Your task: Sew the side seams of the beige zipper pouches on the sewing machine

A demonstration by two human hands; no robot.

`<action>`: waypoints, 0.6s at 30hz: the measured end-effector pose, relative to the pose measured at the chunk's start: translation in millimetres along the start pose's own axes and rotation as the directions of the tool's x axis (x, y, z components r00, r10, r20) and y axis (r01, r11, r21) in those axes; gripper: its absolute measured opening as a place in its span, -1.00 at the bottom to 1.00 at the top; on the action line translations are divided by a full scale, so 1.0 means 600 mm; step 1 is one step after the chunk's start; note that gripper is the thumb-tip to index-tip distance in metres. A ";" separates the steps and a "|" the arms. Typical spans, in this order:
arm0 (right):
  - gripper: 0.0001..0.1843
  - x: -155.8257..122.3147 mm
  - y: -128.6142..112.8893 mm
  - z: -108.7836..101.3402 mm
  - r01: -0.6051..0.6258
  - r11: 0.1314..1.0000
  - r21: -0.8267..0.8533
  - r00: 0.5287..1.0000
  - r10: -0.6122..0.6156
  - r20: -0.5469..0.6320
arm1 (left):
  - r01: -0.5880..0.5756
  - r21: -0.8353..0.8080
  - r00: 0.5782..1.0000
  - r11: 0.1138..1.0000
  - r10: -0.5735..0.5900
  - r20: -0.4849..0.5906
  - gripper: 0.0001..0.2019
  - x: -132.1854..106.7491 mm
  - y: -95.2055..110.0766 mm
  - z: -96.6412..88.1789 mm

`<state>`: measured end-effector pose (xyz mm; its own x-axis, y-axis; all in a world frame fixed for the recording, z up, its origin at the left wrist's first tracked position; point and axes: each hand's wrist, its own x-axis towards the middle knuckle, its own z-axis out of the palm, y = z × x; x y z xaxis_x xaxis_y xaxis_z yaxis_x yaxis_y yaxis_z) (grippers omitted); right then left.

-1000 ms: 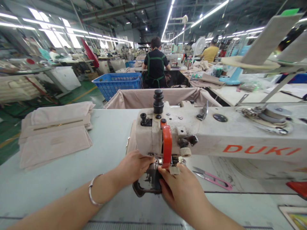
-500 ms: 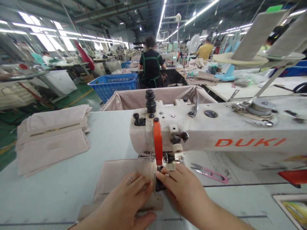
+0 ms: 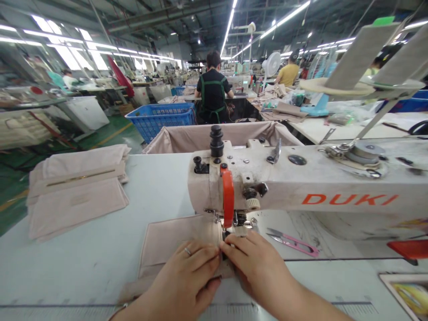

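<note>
A flat beige fabric piece [image 3: 167, 238] with a stitched edge lies on the sewing table, its right side under the needle area of a white sewing machine [image 3: 277, 196]. My left hand [image 3: 192, 272], with a ring on one finger, grips the piece near its right edge, thumb tucked under the curled fingers. My right hand [image 3: 257, 263] is just right of it, below the presser foot, fingertips together at the fabric's edge. Both hands' fingertips nearly meet in front of the orange guard [image 3: 228, 196]. The needle itself is hidden.
Pink-handled thread snips [image 3: 296, 244] lie right of my right hand. A stack of beige fabric pieces [image 3: 78, 191] sits at left. Behind the machine are a fabric-lined bin [image 3: 187, 137] and a blue basket [image 3: 162, 117]. A co-worker [image 3: 214, 89] sits ahead, facing away.
My left hand has shifted slightly right and closer to my right hand. The fabric piece looks slightly turned beneath it. The whole view has also moved a little.
</note>
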<state>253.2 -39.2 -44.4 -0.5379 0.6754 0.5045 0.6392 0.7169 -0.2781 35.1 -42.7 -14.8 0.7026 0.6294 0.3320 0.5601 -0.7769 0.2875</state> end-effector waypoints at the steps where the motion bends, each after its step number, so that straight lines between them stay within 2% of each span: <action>1: -0.63 -0.001 0.001 0.003 -0.012 1.000 -0.011 1.000 0.012 0.003 | 0.000 -0.012 1.000 1.000 0.000 0.007 -0.75 0.006 -0.005 -0.001; 5: -0.50 0.001 0.004 0.009 -0.074 0.997 -0.019 0.996 0.075 0.045 | 0.022 -0.050 1.000 0.999 -0.021 0.017 -0.75 0.023 -0.025 -0.002; 9: -0.40 0.007 0.005 0.011 -0.156 0.988 -0.017 0.979 0.157 0.130 | -0.016 -0.042 0.999 0.999 0.015 -0.029 -0.80 0.034 -0.047 0.004; 12: -0.35 0.010 0.004 0.010 -0.192 0.980 -0.045 0.970 0.197 0.144 | -0.024 -0.038 0.999 0.999 0.022 -0.045 -0.83 0.042 -0.061 0.009; 15: -0.39 0.013 0.000 0.004 -0.204 0.978 -0.053 0.970 0.209 0.127 | -0.024 -0.028 0.999 0.999 0.023 -0.046 -0.86 0.050 -0.070 0.011; 18: -0.56 0.013 -0.001 -0.007 -0.202 0.979 0.019 0.978 0.201 0.049 | -0.033 -0.036 0.999 0.999 0.033 0.019 -0.84 0.054 -0.086 0.005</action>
<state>250.8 -35.0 -36.8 -0.4253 0.8132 0.3974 0.7239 0.5691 -0.3900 30.4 17.4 -21.7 0.7290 0.6028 0.3244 0.5209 -0.7960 0.3085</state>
